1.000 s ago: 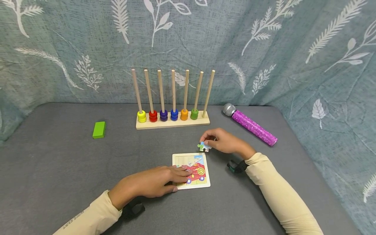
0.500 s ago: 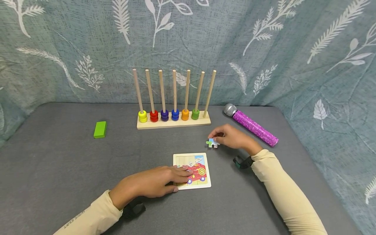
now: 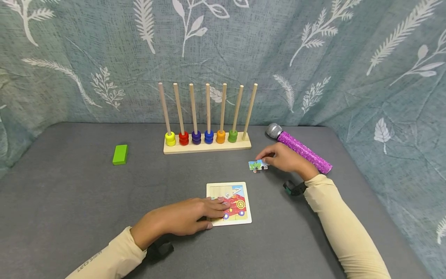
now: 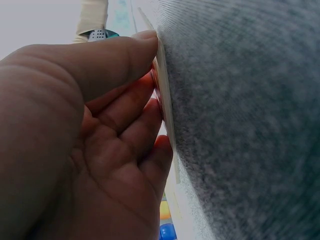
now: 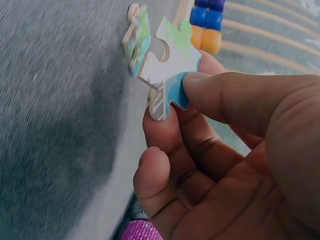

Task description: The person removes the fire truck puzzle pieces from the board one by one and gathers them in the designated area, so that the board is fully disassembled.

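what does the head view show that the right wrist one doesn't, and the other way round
Only the head view shows the left hand resting on the puzzle board, and the green block. Only the right wrist view shows the palm side of the right hand. Both show that hand pinching a puzzle piece, a second piece near it, blue beads, orange beads and the purple microphone.

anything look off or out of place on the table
Nothing looks spilled or damaged. One small oddity: the rightmost peg of the wooden bead stand is bare, while the other six carry colored beads.
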The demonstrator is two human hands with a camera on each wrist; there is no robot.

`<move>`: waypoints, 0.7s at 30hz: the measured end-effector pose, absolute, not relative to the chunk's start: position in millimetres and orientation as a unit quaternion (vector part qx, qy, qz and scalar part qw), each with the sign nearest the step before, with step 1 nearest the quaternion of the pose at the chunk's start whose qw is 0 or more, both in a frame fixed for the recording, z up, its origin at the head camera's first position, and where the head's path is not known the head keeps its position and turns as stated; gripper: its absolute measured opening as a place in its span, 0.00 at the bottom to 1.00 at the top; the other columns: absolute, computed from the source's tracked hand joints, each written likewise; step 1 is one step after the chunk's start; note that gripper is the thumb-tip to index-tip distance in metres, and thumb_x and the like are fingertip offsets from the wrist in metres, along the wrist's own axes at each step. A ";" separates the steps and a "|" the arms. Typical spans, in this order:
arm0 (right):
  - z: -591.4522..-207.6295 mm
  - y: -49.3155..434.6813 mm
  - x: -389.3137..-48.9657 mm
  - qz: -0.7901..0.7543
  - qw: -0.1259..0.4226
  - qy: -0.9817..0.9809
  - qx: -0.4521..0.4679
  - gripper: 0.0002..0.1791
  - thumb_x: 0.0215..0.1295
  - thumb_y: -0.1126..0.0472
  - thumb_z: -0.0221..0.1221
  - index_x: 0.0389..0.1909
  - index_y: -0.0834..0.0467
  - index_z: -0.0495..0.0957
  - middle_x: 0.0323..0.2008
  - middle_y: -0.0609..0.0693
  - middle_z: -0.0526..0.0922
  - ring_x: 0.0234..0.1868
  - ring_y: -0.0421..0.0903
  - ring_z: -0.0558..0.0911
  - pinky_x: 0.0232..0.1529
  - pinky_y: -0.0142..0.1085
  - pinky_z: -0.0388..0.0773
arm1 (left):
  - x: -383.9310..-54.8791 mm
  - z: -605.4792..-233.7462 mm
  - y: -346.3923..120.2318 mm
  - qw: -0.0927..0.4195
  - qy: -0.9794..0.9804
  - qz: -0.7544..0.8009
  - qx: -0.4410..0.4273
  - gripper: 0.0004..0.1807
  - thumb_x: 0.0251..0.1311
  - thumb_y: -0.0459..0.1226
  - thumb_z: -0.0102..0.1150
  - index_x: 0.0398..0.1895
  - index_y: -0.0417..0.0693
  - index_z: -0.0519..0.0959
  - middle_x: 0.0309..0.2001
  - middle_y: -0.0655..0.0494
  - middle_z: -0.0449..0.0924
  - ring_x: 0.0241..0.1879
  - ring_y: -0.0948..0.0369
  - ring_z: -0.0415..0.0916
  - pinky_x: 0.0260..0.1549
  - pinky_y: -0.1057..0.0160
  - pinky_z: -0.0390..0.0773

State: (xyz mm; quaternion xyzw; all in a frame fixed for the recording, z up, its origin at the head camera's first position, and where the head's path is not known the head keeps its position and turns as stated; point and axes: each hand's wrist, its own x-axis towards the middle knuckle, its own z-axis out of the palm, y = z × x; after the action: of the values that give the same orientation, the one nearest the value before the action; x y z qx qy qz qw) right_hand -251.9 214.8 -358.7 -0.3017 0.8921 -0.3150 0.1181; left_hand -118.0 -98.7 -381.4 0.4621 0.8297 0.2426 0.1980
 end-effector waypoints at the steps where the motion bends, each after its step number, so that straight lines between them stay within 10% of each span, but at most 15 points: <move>1: -359.8 216.3 -252.8 -0.316 0.120 0.893 -0.298 0.12 0.66 0.74 0.54 0.43 0.64 0.85 0.41 0.55 0.85 0.39 0.45 0.79 0.41 0.39 0.75 | -117.7 -381.5 -98.9 0.196 0.829 0.243 0.464 0.23 0.67 0.31 0.55 0.65 0.42 0.73 0.69 0.55 0.65 0.70 0.56 0.58 0.66 0.53 0.60; 21: -369.7 230.6 -262.2 -0.313 0.137 0.904 -0.256 0.13 0.66 0.74 0.52 0.43 0.67 0.84 0.41 0.57 0.85 0.37 0.44 0.76 0.38 0.37 0.74 | -116.5 -380.3 -100.0 0.187 0.829 0.244 0.468 0.22 0.67 0.30 0.55 0.65 0.41 0.73 0.69 0.54 0.66 0.69 0.55 0.59 0.65 0.53 0.61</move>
State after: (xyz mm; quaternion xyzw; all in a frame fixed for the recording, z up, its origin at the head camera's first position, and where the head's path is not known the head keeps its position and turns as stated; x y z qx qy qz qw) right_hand -262.2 230.6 -369.7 -0.2557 0.9042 -0.3135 0.1371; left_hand -116.5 -100.0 -380.3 0.4675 0.8287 0.2441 0.1874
